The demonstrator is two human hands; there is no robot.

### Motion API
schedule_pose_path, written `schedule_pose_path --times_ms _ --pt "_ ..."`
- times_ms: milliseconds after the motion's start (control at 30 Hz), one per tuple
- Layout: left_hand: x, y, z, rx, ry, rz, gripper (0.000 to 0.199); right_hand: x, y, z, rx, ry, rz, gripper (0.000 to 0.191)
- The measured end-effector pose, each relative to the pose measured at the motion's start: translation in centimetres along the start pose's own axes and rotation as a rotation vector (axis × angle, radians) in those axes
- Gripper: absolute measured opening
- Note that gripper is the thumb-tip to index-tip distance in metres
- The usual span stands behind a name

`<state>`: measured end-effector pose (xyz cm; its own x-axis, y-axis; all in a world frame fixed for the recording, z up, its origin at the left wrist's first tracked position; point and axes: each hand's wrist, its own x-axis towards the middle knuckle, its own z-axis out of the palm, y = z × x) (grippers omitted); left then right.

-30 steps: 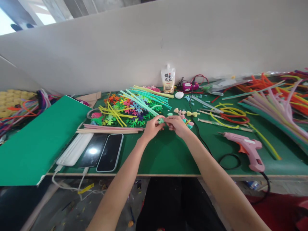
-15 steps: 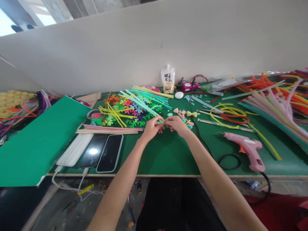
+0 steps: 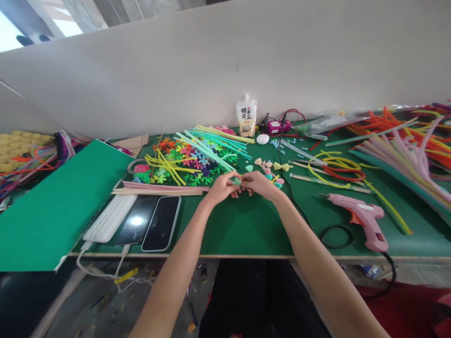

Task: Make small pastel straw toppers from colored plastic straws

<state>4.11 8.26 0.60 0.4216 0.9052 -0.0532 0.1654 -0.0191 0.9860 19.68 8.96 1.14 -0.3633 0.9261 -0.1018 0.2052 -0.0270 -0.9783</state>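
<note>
Over the middle of the green table, my left hand (image 3: pixel 224 187) pinches a small pale-green fuzzy piece (image 3: pixel 237 181), which looks like shaped pipe cleaner. My right hand (image 3: pixel 258 183) meets it from the other side, its thumb and fingers closed at the same piece. The fingers partly cover it, so its full shape is hidden. Just beyond my right hand lie small pastel pieces, among them a mint one (image 3: pixel 249 168), a pink one (image 3: pixel 280 180) and a yellow bow-shaped one (image 3: pixel 282 167). Long mint pipe cleaners (image 3: pixel 206 150) rest on a heap of colourful snowflake-shaped pieces (image 3: pixel 199 162) behind my left hand.
At right lies a pink glue gun (image 3: pixel 359 213) with its black cord, near yellow pipe cleaners (image 3: pixel 387 206) and a large bundle (image 3: pixel 405 155). Phones (image 3: pixel 161 224) and a white power bank (image 3: pixel 109 219) lie left, beside a green board (image 3: pixel 66 206). A drink pouch (image 3: pixel 246 116) stands at the back.
Both hands stay together in nearly the same place. The fingers have shifted slightly around the pale-green piece, which shows a little lower now.
</note>
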Motion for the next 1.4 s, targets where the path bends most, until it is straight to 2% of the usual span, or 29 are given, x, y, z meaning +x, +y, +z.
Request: schedule_pose_path --times_ms 300,467,633,700,800,933,1233,1400 --pt "-0.1 0.6 0.0 -0.280 0.072 -0.103 0.022 0.2 0.0 0.2 -0.069 0.002 -0.102 0.009" --pt "0.3 0.3 -0.6 -0.509 0.091 -0.206 0.024 0.1 0.1 1.2 -0.168 0.100 -0.191 0.010" --pt "0.7 -0.4 -1.0 -0.561 0.116 -0.249 0.019 -0.2 0.2 2.2 -0.610 0.219 -0.391 0.020" --pt "0.7 -0.5 -0.9 -0.562 0.129 -0.221 0.020 -0.1 0.4 2.4 -0.654 0.260 -0.394 0.020" --pt "0.7 -0.5 -0.5 -0.539 0.142 -0.162 0.019 0.0 0.4 2.5 -0.385 0.291 -0.292 0.016" --pt "0.6 -0.3 -0.2 -0.482 0.166 -0.081 0.023 0.2 -0.1 2.3 -0.082 0.240 -0.139 0.011" --pt "0.3 -0.2 0.0 -0.280 0.161 0.070 0.034 0.2 -0.5 0.9 0.293 -0.150 0.213 0.027" --pt "0.3 -0.4 0.0 -0.247 0.175 0.089 0.036 0.4 -0.4 0.9 0.386 -0.205 0.261 0.029"
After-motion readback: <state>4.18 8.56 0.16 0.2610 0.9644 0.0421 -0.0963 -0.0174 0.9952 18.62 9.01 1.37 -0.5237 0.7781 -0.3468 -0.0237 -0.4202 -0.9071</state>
